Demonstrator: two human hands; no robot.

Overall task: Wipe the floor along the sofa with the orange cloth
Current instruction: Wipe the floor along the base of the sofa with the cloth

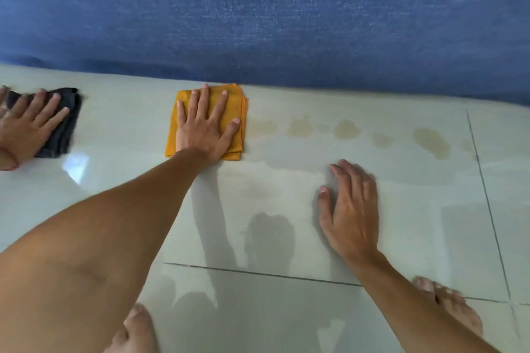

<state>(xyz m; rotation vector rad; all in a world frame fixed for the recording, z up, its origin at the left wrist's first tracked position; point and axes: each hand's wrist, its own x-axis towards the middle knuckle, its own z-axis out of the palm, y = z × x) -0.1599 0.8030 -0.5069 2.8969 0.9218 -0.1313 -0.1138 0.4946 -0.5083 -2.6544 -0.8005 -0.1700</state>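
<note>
The folded orange cloth [180, 126] lies flat on the pale tiled floor [415, 209], close to the base of the blue sofa [272, 23]. My left hand [205, 126] presses down on the cloth, palm flat and fingers spread. My right hand [351, 209] rests palm-down on the bare floor, to the right of the cloth and nearer to me, holding nothing. A row of brownish stains [347, 129] runs along the floor to the right of the cloth, parallel to the sofa.
At the far left another person's hand [27, 126] presses on a dark grey cloth [64, 135]. My bare feet [450, 306] show at the bottom edge. Dark grout lines [487, 203] cross the glossy tiles.
</note>
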